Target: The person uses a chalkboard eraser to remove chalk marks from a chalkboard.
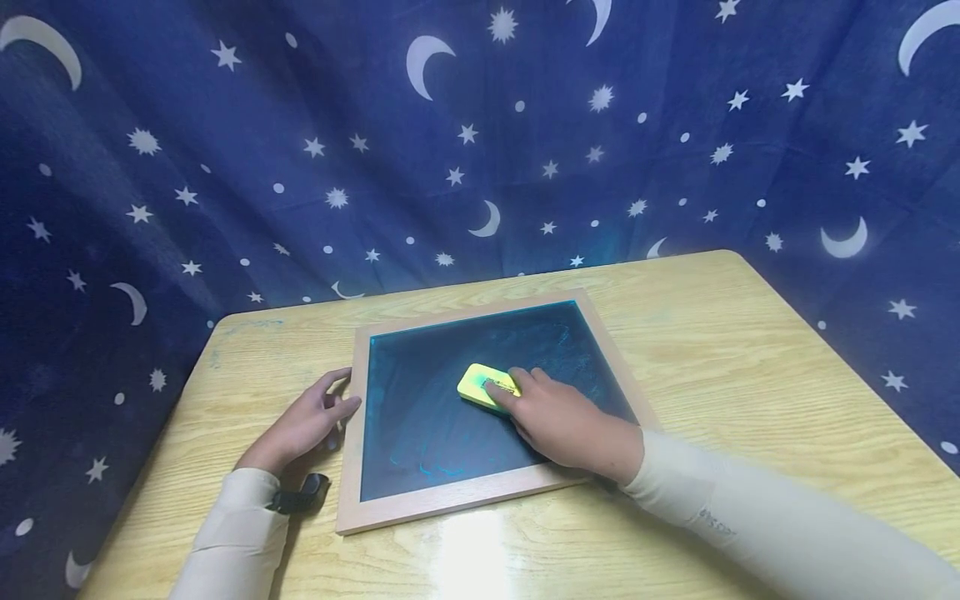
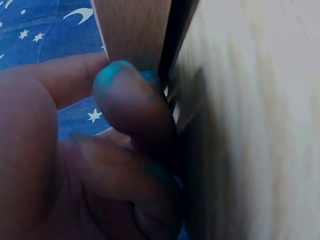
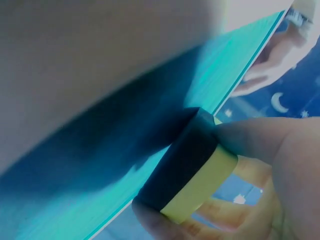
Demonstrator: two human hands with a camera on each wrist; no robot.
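Note:
A blackboard (image 1: 442,358) in a light wooden frame (image 1: 465,493) lies on the table, with faint teal chalk marks on its dark surface. My right hand (image 1: 566,425) grips a yellow board eraser (image 1: 474,382) near the middle of the board. In the right wrist view, thumb and fingers hold the yellow side of the eraser (image 3: 200,185), and its dark face meets the board. At the frame's left side, my left hand (image 1: 303,429) touches the outer edge with loosely bent fingers. Teal chalk colours some left fingertips (image 2: 117,75).
The wooden table (image 1: 690,333) extends around the board, with teal smudges (image 1: 251,325) at its back left corner. A blue curtain (image 1: 450,142) with moons and stars hangs behind it. A black device (image 1: 300,497) is strapped to my left wrist.

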